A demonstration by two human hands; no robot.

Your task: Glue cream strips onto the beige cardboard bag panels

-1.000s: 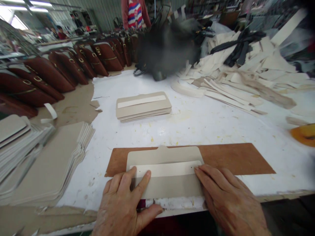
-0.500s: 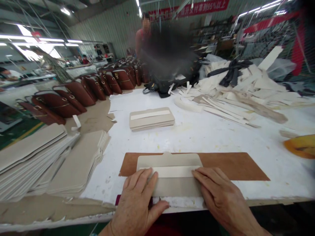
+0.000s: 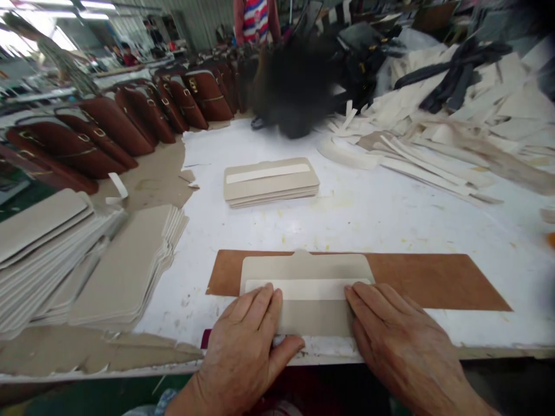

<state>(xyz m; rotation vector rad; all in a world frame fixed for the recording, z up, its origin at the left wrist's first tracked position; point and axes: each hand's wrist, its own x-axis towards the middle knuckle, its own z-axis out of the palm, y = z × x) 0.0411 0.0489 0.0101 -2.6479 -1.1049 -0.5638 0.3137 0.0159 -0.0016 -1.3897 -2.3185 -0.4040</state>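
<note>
While both hands lie flat on the work at the near edge of the table (image 3: 390, 219), the grey card panel (image 3: 312, 267) sits directly under and between them, its notched top edge pointing away from the person. The left hand (image 3: 247, 346) rests palm down with the fingers held close together, their tips on the left end of the white strip (image 3: 310, 289), and the thumb spread out to the right along the panel's near edge. The right hand (image 3: 399, 341) is also open and flat, fingers a little fanned, its fingertips touching the strip's right end. Neither hand pinches anything; both seem to press down.

Under the panel, and running out well past the right hand, lies a long brown sheet (image 3: 433, 280). The strip lies square across the panel's middle, so placing appears done, and what looks left is rubbing it down fully.

Ahead of the hands, well apart, a small stack of panels (image 3: 271, 185) carries the same white strip on top, which I take as finished pieces. Out to the left of the left hand, two larger stacks of plain grey panels (image 3: 125, 271) show no strips, so much of the batch seems yet to be worked. Beyond the right hand, loose pale strips (image 3: 433, 156) lie heaped, and brown bags (image 3: 108, 127) stand in a row far off to the left.
</note>
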